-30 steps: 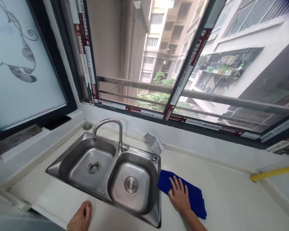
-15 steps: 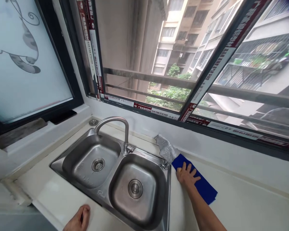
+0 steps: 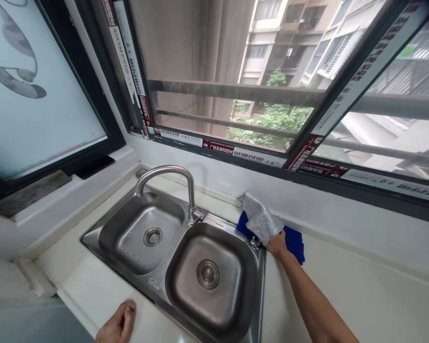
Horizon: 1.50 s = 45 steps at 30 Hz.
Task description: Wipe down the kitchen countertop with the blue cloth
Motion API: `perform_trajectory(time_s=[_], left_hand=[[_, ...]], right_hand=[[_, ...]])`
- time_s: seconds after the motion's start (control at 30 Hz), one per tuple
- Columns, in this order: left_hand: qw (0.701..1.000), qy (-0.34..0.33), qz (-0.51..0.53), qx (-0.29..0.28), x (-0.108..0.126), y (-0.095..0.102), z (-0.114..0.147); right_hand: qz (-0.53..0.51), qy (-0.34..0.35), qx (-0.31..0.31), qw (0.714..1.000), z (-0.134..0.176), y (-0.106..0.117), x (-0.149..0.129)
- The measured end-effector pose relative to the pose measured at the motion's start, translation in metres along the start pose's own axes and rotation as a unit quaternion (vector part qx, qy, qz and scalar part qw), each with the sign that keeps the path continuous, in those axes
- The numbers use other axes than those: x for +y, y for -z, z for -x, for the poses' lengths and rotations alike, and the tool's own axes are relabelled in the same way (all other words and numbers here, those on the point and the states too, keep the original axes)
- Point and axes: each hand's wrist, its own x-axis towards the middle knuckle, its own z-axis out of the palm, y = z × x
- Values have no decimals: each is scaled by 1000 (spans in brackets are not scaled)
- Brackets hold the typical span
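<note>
At the back of the counter, right of the sink, my right hand (image 3: 277, 244) grips the near right edge of a silver, glittery cloth (image 3: 260, 216). Some of its fingers are hidden by that cloth. A blue cloth (image 3: 295, 243) lies partly beneath the silver one and shows on both sides of it. My left hand (image 3: 117, 325) rests at the counter's front edge, curled into a loose fist, and no object shows in it.
A steel double sink (image 3: 160, 281) is set into the pale counter (image 3: 343, 295). Its arched faucet (image 3: 168, 169) rises at the back. A small metal knob (image 3: 253, 243) sits at the sink's back right corner. Behind stands a dark-framed window (image 3: 257, 162).
My right hand has gone from lying spread on the blue cloth to gripping the silver cloth. The blue cloth has shifted left, under the silver one. My left hand stays curled.
</note>
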Motion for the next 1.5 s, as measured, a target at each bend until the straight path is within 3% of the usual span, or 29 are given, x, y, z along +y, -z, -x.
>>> perform_trajectory(time_s=[0.17, 0.3, 0.5, 0.63, 0.87, 1.13, 1.5], left_hand=[[1000, 18, -2, 7, 4, 3, 2], [1000, 22, -14, 0, 5, 5, 1], [999, 19, -28, -8, 11, 6, 0], [999, 9, -28, -13, 19, 11, 4], [999, -33, -18, -2, 22, 15, 7], [998, -49, -33, 0, 26, 19, 10], [998, -56, -43, -1, 27, 16, 10]], right_hand=[[-16, 21, 10, 1000, 10, 0, 10], [-25, -59, 50, 997, 33, 2, 36], [-45, -228, 78, 969, 120, -10, 95], [-61, -274, 100, 954, 176, -21, 103], [-63, -292, 112, 948, 234, -17, 58], [-23, -226, 117, 967, 308, 3, -15], [-10, -119, 99, 988, 399, 11, -102]])
